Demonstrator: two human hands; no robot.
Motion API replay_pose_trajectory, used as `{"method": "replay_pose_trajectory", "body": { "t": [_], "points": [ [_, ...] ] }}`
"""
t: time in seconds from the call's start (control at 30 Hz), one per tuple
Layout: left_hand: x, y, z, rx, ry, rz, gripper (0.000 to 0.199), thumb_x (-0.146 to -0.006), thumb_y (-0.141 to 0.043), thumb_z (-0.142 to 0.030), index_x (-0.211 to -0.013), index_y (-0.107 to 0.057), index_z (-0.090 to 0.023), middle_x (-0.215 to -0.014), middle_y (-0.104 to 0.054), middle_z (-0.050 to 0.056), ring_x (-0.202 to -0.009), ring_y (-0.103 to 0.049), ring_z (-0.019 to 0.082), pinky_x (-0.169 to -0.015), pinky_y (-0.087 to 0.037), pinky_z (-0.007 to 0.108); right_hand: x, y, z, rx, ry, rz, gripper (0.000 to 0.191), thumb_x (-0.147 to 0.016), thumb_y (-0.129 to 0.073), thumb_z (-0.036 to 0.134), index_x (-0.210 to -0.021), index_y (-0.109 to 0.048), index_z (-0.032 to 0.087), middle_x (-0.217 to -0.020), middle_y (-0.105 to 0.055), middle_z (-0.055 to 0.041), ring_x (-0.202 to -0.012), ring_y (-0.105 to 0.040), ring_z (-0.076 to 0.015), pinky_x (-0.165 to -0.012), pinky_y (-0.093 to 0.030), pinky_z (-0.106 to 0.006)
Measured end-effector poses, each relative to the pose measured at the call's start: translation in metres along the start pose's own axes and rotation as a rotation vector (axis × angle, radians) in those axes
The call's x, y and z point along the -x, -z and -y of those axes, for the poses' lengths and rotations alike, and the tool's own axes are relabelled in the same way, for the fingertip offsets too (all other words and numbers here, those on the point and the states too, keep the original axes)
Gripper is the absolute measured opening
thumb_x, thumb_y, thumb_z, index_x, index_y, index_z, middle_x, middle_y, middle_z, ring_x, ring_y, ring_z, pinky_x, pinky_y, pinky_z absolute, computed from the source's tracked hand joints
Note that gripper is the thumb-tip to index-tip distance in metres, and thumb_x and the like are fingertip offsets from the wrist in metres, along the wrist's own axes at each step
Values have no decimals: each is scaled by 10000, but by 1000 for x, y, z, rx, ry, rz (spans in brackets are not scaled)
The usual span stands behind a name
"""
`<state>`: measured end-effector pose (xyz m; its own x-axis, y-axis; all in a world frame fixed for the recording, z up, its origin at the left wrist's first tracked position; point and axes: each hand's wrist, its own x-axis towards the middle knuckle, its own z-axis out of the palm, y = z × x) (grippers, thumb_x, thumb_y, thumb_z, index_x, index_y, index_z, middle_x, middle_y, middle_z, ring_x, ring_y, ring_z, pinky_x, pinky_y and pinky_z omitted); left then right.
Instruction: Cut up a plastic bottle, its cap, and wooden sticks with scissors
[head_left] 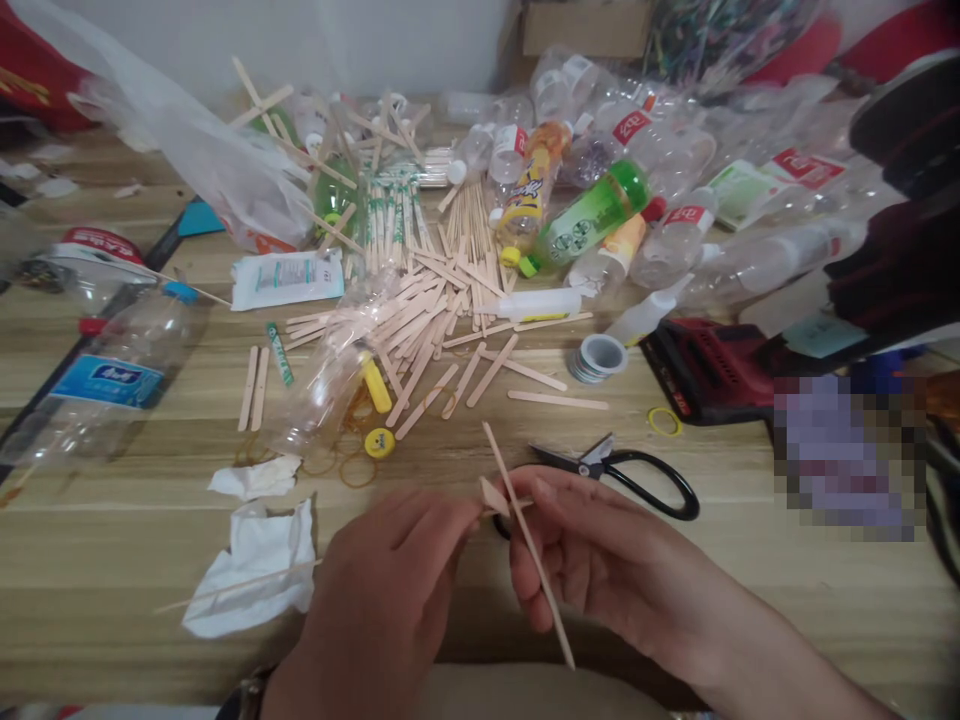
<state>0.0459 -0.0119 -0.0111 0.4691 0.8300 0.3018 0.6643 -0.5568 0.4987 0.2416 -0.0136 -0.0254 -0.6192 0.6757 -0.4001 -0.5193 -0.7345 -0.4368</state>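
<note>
Near the front edge of the table both hands meet over wooden craft sticks. My right hand (592, 550) pinches a long craft stick (534, 545) that slants down toward me, seen nearly edge-on. A second, short wooden piece (493, 497) crosses it near the fingertips. My left hand (390, 570) is closed, its fingertips at the left end of this crossing piece; its grip is partly hidden by the back of the hand. Just behind my right hand lie black-handled scissors (600, 460), blades apart. The heap of loose craft sticks (427, 320) spreads farther back.
Plastic bottles crowd the back right, among them a green-labelled bottle (592, 215). A roll of tape (598, 357), a glue bottle (544, 304) and a red-black power tool (697, 370) lie to the right. White tissue (259, 570) and a blue-labelled bottle (105, 380) are left.
</note>
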Motion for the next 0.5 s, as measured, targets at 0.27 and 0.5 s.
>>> {"method": "replay_pose_trajectory", "body": {
  "t": [0.27, 0.5],
  "points": [
    [5, 2, 0, -56, -84, -4, 306, -943, -388, -93, -955, -679, -188, -735, -722, 9, -643, -671, 152, -560, -509, 248, 9, -6, -11, -176, 10, 58, 216, -960, -642, 390, -1032, -656, 187, -817, -724, -18, -729, -713, -91, -671, -530, -157],
    [13, 4, 10, -203, -229, -62, 278, -974, -372, -101, -965, -636, -190, -738, -751, 2, -599, -679, 153, -539, -521, 251, 18, -11, -16, 55, 140, -62, 240, -936, -606, 472, -953, -566, 236, -729, -499, 16, -630, -575, -127, -717, -562, -281]
  ]
}}
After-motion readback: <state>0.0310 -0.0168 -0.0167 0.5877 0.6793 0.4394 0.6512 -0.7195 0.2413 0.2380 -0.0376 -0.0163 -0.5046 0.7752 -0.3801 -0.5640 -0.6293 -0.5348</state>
